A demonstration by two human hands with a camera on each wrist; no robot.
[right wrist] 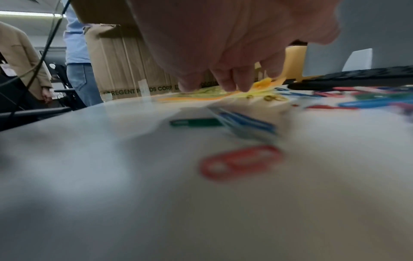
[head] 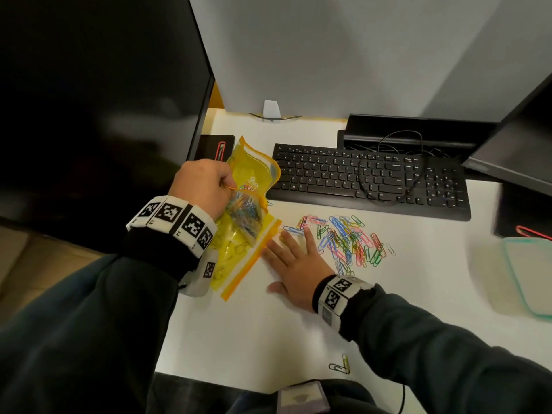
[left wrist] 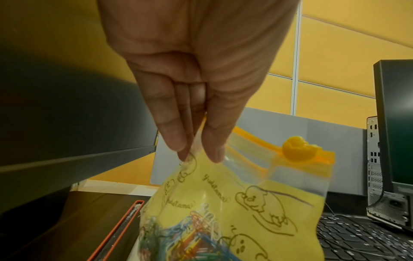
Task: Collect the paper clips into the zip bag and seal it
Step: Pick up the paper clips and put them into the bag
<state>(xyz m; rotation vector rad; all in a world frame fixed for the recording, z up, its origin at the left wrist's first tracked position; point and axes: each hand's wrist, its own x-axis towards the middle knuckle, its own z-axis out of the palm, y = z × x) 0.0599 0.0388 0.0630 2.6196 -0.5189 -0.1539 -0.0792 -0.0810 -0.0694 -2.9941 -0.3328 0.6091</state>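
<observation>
The bag (head: 254, 186) is pinched near its top by the left hand (head: 200, 186), fingers (left wrist: 170, 127) and thumb closed on the yellow film, and it is held up over the left part of the desk (head: 239, 339), close to the left edge. It appears to be lifted so that the clips already inside (left wrist: 190, 234) settle to the bottom and the mouth can be kept free; the orange slider (left wrist: 297, 148) sits at one end of the zip track, so the bag is judged unsealed. A second yellow bag (head: 239, 258) lies flat beneath it on the desk.

The right hand (head: 295, 264) is laid flat on the desk, fingers straight and spread, nothing gripped, its fingertips just beside the flat bag's orange strip. It lies at the left margin of the clip pile (head: 346, 240), probably placed to sweep clips toward the bag. The pile is spread in the middle of the desk, in front of the keyboard (head: 370, 180). Two stray clips (head: 340, 366) lie near the front edge, well apart from the pile.

The task is judged only partly done: many clips remain outside.
</observation>
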